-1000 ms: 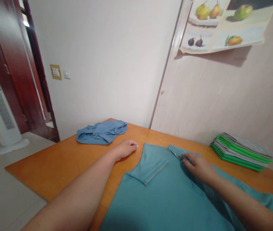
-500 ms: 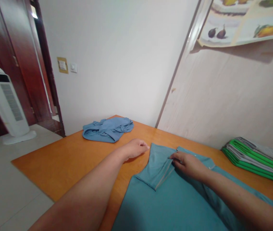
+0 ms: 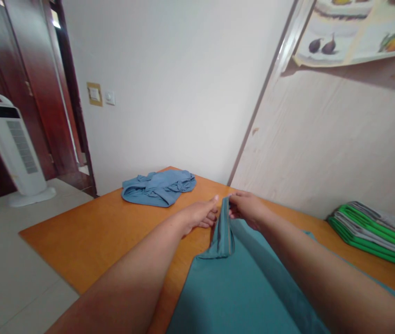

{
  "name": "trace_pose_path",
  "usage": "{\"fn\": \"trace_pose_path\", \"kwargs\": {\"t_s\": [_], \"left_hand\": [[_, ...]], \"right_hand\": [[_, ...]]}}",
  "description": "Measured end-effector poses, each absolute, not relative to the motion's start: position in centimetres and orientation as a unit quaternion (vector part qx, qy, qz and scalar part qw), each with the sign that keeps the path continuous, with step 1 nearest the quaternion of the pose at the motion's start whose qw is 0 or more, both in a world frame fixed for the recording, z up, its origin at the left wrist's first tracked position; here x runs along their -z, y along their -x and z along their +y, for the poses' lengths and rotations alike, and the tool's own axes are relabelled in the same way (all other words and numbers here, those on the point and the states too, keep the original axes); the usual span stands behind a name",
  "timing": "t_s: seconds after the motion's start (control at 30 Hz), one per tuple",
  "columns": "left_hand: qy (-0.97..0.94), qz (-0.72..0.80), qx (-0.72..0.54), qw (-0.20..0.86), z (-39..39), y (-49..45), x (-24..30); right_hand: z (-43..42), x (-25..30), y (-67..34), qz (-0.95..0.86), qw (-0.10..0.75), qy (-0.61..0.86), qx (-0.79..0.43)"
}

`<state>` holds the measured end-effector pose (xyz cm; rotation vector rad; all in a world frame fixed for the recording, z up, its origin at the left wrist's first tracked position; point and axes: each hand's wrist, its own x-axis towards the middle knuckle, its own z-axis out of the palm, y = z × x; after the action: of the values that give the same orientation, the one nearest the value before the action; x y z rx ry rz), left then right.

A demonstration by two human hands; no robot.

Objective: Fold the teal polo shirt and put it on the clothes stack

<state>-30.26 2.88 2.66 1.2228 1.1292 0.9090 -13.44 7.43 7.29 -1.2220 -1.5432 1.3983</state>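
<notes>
A teal shirt (image 3: 232, 292) lies spread on the table in front of me, running off the bottom of the view. My right hand (image 3: 246, 208) pinches the edge of its sleeve (image 3: 223, 234) and holds that part raised, so the stitched seam faces me. The sleeve stands up in a narrow fold. Just left of this fold is my left hand (image 3: 201, 215), its thumb stretched out and its fingers loosely bent. Nothing shows in that hand, and I cannot tell whether its fingertips touch the cloth.
A crumpled blue garment (image 3: 159, 188) lies at the table's far corner. Folded green and grey cloths (image 3: 374, 236) are stacked at the right, by the wall. The orange-brown table (image 3: 107, 232) ends at the left above a tiled floor, where a white tower fan (image 3: 20, 144) stands.
My right hand has moved left and up, lifting the sleeve edge from lying flat into an upright fold. My left hand stays nearly in place, its thumb now raised. The view has shifted slightly.
</notes>
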Motion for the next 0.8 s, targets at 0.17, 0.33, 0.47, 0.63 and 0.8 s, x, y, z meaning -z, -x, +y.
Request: {"fn": "trace_pose_path", "kwargs": {"t_s": [0.17,0.33,0.47,0.63,0.8], "left_hand": [[-0.470,0.456,-0.421,0.628,3.0,30.8,-3.0],[-0.431,0.510,-0.443,0.598,3.5,31.2,-2.6],[-0.419,0.545,-0.446,0.573,3.9,31.3,-2.4],[-0.414,0.551,-0.442,0.574,3.9,31.4,-2.4],[-0.414,0.564,-0.441,0.562,3.8,31.4,-2.5]], "right_hand": [[8.0,-6.9,16.1,-0.527,0.392,0.391,-0.645],[8.2,-5.6,14.9,-0.518,0.404,0.432,-0.618],[7.4,-4.7,13.1,-0.566,0.343,0.505,-0.555],[4.9,-4.6,13.0,-0.721,0.211,0.472,-0.461],[3.7,-4.0,14.6,-0.803,0.151,0.449,-0.361]]}}
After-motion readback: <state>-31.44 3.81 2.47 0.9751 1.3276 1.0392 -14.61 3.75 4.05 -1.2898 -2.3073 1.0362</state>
